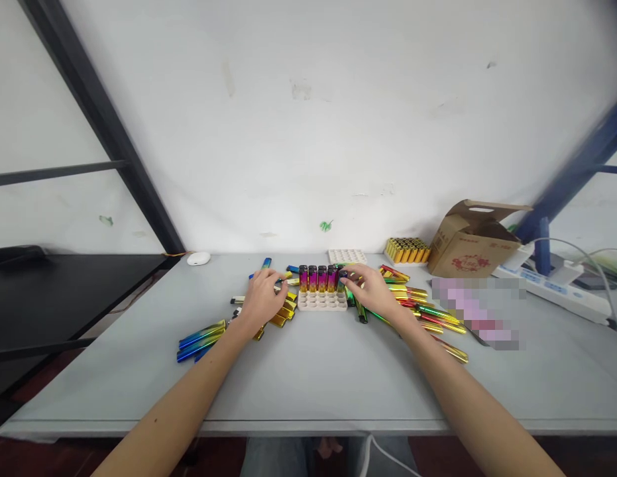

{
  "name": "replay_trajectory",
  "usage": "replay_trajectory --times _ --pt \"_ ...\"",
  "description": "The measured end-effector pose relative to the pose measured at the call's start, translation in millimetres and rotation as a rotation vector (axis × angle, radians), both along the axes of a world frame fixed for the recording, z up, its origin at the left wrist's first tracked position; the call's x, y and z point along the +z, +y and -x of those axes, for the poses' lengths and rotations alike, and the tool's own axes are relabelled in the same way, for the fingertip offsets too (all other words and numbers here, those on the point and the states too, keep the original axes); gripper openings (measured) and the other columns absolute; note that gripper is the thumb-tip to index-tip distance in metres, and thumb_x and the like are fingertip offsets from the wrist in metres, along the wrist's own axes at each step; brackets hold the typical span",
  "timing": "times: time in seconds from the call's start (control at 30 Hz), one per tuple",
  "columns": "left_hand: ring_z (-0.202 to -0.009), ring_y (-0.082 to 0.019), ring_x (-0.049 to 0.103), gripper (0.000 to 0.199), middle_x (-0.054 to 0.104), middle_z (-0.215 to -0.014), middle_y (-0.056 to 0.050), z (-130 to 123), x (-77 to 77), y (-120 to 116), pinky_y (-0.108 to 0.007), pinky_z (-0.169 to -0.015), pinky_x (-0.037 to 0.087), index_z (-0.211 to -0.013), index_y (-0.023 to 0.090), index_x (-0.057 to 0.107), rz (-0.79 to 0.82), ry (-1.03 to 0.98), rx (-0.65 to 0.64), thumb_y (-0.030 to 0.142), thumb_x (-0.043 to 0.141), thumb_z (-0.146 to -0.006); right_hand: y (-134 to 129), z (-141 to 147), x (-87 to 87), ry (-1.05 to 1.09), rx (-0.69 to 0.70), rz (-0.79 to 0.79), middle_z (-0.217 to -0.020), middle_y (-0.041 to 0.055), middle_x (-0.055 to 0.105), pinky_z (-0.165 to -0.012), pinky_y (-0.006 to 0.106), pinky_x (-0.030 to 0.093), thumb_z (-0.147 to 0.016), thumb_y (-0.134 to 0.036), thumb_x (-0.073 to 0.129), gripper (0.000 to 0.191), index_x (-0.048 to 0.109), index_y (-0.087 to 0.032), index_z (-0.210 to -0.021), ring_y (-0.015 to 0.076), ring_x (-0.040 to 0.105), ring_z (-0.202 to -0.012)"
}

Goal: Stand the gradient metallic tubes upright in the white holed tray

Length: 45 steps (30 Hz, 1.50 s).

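A white tray with rows of holes [322,303] sits mid-table, and purple-and-gold lighters [322,279] stand upright in its back rows. My right hand [370,290] is at the tray's right end, fingertips closed on a dark lighter [342,279] beside the standing ones. To the left of the tray, my left hand [262,296] pinches a yellow-green lighter [285,276] lying nearly level between its fingers. Gold lighters [283,313] lie loose below that hand, partly covered by it. Blue-and-yellow lighters [201,340] lie farther left.
Red, green and gold lighters [427,315] are spread right of the tray. Behind stand another holed tray [346,256], a filled tray of gold lighters [407,252] and an open cardboard box [467,245]. A power strip [557,288] lies far right, a white case [198,258] back left.
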State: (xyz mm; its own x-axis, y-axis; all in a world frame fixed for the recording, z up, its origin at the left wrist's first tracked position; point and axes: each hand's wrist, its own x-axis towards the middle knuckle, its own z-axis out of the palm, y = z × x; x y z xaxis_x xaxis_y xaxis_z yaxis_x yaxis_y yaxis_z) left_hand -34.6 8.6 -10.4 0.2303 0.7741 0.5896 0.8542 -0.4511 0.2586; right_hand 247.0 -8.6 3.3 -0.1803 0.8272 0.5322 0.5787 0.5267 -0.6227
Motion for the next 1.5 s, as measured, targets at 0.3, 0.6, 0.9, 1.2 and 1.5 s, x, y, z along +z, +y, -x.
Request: replay_trajectory --times 0.3,0.6,0.9,1.2,1.5 --pt "-0.108 -0.032 0.057 0.026 0.065 -0.113 -0.014 7.5 -13.5 8.3 -0.05 -0.095 0.041 -0.108 0.021 0.062 0.045 0.046 0.152 0.032 0.051 -0.086 -3.7 1.1 1.4 -0.115 -0.124 -0.119 -0.104 0.0066 0.064 -0.073 0.036 0.049 -0.088 -0.033 0.055 0.018 0.063 -0.024 -0.101 0.0207 0.062 -0.081" --pt "-0.121 -0.034 0.054 0.032 0.066 -0.12 -0.016 14.8 -17.0 17.7 -0.069 -0.108 0.016 -0.117 0.02 0.058 0.127 -0.001 0.191 0.02 0.043 -0.088 -4.8 3.8 0.8 -0.14 -0.13 -0.173 -0.108 0.0079 0.062 -0.085 0.039 0.048 -0.09 -0.028 0.049 0.021 0.06 -0.023 -0.107 0.0247 0.061 -0.096" --pt "-0.095 -0.029 0.066 0.026 0.074 -0.092 -0.009 22.6 -19.0 26.5 -0.066 -0.107 0.023 -0.1 0.024 0.066 0.048 -0.055 0.142 0.015 0.051 -0.081 -2.9 3.4 -1.0 -0.168 -0.158 -0.221 -0.108 0.0092 0.063 -0.091 0.043 0.045 -0.087 -0.024 0.051 0.022 0.06 -0.022 -0.107 0.0276 0.057 -0.104" --pt "-0.089 -0.025 0.066 0.024 0.072 -0.09 -0.004 18.4 -4.9 19.5 -0.067 -0.108 0.019 -0.098 0.024 0.063 0.021 -0.161 0.092 0.011 0.05 -0.082 -5.4 5.2 0.6 -0.136 -0.187 -0.231 -0.111 0.0101 0.061 -0.094 0.043 0.045 -0.089 -0.027 0.05 0.022 0.06 -0.022 -0.108 0.028 0.057 -0.107" --pt "-0.09 -0.017 0.066 0.024 0.059 -0.113 -0.008 -1.7 35.6 -15.9 -0.033 -0.087 0.053 -0.114 0.022 0.059 -0.378 -0.399 -0.05 0.023 0.057 -0.09 -21.9 22.4 8.4 -0.063 -0.126 -0.378 -0.11 0.0107 0.061 -0.097 0.042 0.045 -0.09 -0.026 0.05 0.023 0.059 -0.023 -0.11 0.0262 0.057 -0.109"
